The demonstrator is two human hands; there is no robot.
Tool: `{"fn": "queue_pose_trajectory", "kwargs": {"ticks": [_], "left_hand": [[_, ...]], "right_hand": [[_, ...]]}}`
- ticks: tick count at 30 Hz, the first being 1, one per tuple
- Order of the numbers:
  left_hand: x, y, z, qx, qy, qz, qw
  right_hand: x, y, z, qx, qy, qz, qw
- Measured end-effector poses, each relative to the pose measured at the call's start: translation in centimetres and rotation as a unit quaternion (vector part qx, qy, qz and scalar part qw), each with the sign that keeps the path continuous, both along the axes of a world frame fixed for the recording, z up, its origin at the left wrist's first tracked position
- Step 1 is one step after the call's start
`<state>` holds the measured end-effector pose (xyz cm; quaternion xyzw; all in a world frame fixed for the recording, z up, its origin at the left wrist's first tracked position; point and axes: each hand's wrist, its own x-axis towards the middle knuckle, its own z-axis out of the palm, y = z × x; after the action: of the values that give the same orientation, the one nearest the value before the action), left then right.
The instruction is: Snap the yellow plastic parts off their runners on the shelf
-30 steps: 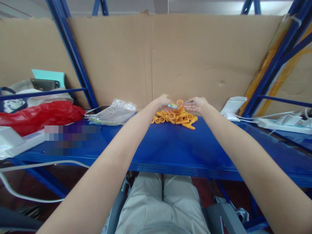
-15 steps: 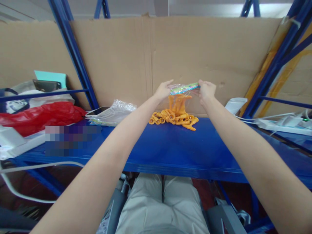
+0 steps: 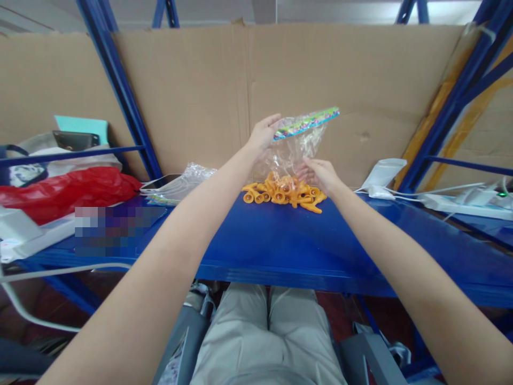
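Observation:
My left hand (image 3: 264,132) is closed on the left end of a clear plastic bag (image 3: 296,147), by its printed green, blue and pink top strip. The bag hangs tilted, with the strip's right end raised and free. Beside the lower right of the bag is my right hand (image 3: 319,174), fingers stretched toward its base. Right below lies a pile of orange plastic pieces (image 3: 308,206) with cup-shaped ends and stems. Some orange pieces show through the bag's lower part; the film makes it hard to tell which are inside.
Clear packaging (image 3: 176,187) lies left on the blue shelf (image 3: 272,246), near a red plastic bag (image 3: 72,190). At right sit a white object (image 3: 387,174) and a power strip with cables (image 3: 468,206). A cardboard wall (image 3: 188,96) stands behind, between blue posts.
My right hand has left the strip's right end and moved down to the bag's lower side. The strip's right end has risen. The bag's lower part has dropped toward the pile.

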<state>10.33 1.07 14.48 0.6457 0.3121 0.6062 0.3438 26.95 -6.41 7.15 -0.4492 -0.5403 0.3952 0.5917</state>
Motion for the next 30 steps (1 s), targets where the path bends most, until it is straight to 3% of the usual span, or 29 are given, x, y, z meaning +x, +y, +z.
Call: {"fn": "queue_pose_trajectory", "kwargs": {"ticks": [4,6,11,15,18,23,27,30], "left_hand": [[-1.3,0.1,1.5,0.033,-0.033,0.030,0.998],[-2.1,0.0,2.0,0.039,-0.035,0.035,0.998],[-4.1,-0.9,2.7,0.080,-0.055,0.038,0.995],[-5.0,-2.4,1.8,0.104,-0.067,0.041,0.992],[-5.0,-4.1,-0.3,0.114,-0.064,0.021,0.991],[-4.5,-5.8,-5.8,0.085,-0.039,-0.014,0.996],[-4.7,-5.3,-10.0,-0.035,0.007,-0.066,0.997],[-4.8,-4.8,-12.3,-0.101,0.083,-0.094,0.987]], "right_hand": [[-0.3,0.2,-3.3,-0.152,-0.072,0.140,0.976],[-0.3,0.7,-4.5,-0.188,-0.070,0.161,0.966],[-1.1,1.0,-5.6,-0.158,-0.045,0.109,0.980],[-1.8,0.7,-5.9,-0.118,-0.044,0.051,0.991],[-1.5,0.7,-5.8,-0.124,-0.018,0.055,0.991],[-0.1,0.3,-4.6,-0.128,0.102,0.087,0.983],[0.6,-0.5,-3.9,-0.083,0.120,0.064,0.987],[0.6,-0.8,-3.9,-0.093,0.113,0.046,0.988]]}}
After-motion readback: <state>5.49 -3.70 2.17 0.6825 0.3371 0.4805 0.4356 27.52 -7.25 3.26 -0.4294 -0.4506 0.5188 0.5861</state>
